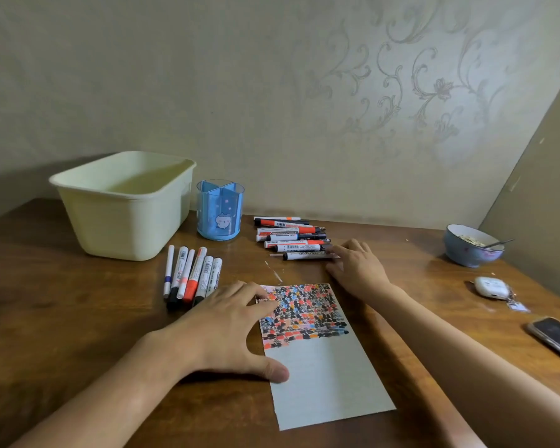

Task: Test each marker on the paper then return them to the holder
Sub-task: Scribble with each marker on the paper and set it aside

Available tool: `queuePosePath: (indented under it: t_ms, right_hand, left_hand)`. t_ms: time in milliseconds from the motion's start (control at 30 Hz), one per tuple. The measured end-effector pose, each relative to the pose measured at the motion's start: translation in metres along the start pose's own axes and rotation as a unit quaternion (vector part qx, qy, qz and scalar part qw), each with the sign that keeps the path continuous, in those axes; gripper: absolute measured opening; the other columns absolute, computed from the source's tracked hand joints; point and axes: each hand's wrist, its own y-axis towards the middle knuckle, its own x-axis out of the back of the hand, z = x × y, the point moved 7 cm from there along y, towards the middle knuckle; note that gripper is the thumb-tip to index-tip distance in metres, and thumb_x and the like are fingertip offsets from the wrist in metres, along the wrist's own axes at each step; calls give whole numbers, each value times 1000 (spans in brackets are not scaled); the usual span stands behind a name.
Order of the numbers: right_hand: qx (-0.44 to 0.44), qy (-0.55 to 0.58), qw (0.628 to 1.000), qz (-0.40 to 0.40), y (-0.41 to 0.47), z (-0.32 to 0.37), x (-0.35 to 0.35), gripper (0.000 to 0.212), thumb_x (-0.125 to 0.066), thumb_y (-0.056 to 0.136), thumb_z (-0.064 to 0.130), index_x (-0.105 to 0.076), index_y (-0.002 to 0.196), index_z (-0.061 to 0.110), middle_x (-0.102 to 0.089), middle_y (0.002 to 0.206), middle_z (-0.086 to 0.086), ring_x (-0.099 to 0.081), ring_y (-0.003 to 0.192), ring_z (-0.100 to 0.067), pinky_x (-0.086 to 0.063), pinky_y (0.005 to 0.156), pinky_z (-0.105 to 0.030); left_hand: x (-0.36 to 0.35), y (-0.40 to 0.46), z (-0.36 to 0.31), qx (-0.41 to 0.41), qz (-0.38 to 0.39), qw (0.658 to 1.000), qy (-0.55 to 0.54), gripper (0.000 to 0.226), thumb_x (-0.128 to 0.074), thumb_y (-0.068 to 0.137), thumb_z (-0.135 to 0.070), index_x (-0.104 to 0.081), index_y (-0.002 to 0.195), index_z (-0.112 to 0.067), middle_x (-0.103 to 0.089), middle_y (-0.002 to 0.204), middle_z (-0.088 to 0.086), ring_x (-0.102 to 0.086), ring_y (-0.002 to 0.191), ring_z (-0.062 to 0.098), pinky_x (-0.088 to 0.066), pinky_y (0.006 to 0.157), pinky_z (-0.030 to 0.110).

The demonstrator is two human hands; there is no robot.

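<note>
Reaching with loosely spread fingers (pixel 332 250), the right hand (pixel 356 266) touched untested markers (pixel 291 237) at one o'clock; holder (pixel 220 210) empty, paper (pixel 320 376) half-filled.

I count six markers (pixel 191 275) in the left row, roughly eight in the right pile (pixel 291 237), one holder (pixel 220 210), one paper (pixel 317 357), one tub (pixel 123 202), one bowl (pixel 472 247).

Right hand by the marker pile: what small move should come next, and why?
Probably close the right hand on the nearest marker and lift it. The fingertips already touch its end, nothing is held yet, the left hand pins the paper, and the holder looks empty.
</note>
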Motion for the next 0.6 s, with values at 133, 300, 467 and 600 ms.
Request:
queuePosePath:
  t_ms: [133,300,467,600]
  right_hand:
    - [7,0,1000,-25,-1,1,5,33,-59,97,36,-55,128,26,-53,135,-1,-46,127,-23,-44,102,-37]
    - [19,2,999,-26,-2,-1,4,29,-59,98,32,-55,127,29,-56,136,3,-46,128,-21,-45,103,-37]
    - [27,5,999,-32,-2,1,4,25,-56,100,34,-61,125,32,-56,135,3,-47,127,-20,-47,101,-37]
    - [30,10,999,-35,-3,1,4,23,-57,100,34,-62,122,31,-57,137,4,-47,128,-20,-47,103,-38]
  left_hand:
    - [0,0,0,5,8,1000,1,113,-46,62,-96,-10,155,-43,-8,158,-19,-7,146,9,-15,120,41]
    - [0,1,0,7,13,1000,-2,113,-46,61,-97,-11,155,-44,-8,158,-19,-7,146,9,-16,120,41]
    - [-1,1,1,11,16,1000,-3,113,-47,61,-97,-10,154,-45,-7,159,-19,-6,147,10,-16,120,42]
    - [0,0,0,8,16,1000,-4,113,-47,61,-97,-10,155,-44,-7,159,-19,-6,147,9,-16,120,42]
